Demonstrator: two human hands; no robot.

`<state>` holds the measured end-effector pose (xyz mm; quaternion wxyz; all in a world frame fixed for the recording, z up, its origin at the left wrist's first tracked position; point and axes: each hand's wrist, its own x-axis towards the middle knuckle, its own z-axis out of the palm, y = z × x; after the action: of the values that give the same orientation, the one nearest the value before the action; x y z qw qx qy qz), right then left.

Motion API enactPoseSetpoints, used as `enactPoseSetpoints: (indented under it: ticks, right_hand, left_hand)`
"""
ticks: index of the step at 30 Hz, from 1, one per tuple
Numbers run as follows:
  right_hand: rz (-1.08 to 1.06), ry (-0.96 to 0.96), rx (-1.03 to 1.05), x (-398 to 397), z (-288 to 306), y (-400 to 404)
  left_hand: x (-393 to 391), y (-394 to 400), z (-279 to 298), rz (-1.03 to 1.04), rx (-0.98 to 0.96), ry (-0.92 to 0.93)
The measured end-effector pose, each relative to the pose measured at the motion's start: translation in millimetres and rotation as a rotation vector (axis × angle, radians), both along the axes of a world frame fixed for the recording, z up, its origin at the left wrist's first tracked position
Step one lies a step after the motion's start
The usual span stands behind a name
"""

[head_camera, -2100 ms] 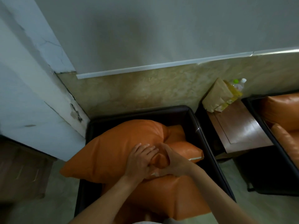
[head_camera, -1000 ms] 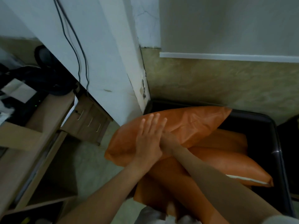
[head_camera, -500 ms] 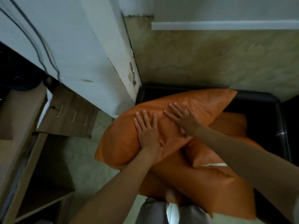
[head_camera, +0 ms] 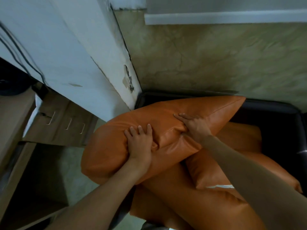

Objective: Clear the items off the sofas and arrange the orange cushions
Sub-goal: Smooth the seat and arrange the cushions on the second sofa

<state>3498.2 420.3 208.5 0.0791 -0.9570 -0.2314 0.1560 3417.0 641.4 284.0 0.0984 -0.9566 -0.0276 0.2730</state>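
- Pale walls meet at a chipped, peeling corner [head_camera: 127,80], with marbled beige panelling [head_camera: 216,60] running behind the seating and a greenish floor [head_camera: 73,165] below.
- Left of the corner stands a wooden desk [head_camera: 15,117] with a drawer front carrying three metal pulls; dark cables run down the wall above it.
- Wedged into the corner is the dark-framed sofa [head_camera: 272,123], its seat heaped with orange cushions.
- Topmost is the large orange cushion [head_camera: 166,117], lying slantwise, one end jutting past the sofa's left arm and over the floor.
- Under it sits a smaller cushion [head_camera: 214,173] with a pale strip showing along one edge, possibly an open seam or zip; I cannot tell which.
- Both hands press on the large cushion: the left hand [head_camera: 140,144] with fingers spread, the right hand [head_camera: 194,125] flat, denting the leather.
- Risk, as I judge it: the slick cover and overhanging end could let the cushion slide to the floor under an uneven push, or shove the pile askew.
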Motion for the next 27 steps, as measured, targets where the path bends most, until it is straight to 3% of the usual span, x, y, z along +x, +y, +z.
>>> enactPoseSetpoints:
  ticks: [6, 13, 17, 27]
  right_hand:
    - [0.014, -0.082, 0.111, 3, 16, -33]
    - [-0.038, -0.451, 0.308, -13, 56, -93]
    - [-0.105, -0.531, 0.318, -30, 75, -130]
    - [-0.227, -0.629, 0.236, -38, 76, -160]
  left_hand:
    - [-1, -11, 34, -0.167, -0.021, -0.162]
    - [9, -19, 66, -0.226, -0.255, -0.301]
    - [24, -33, 54, -0.262, -0.470, -0.324]
    - [79, -49, -10, -0.559, -0.601, -0.396]
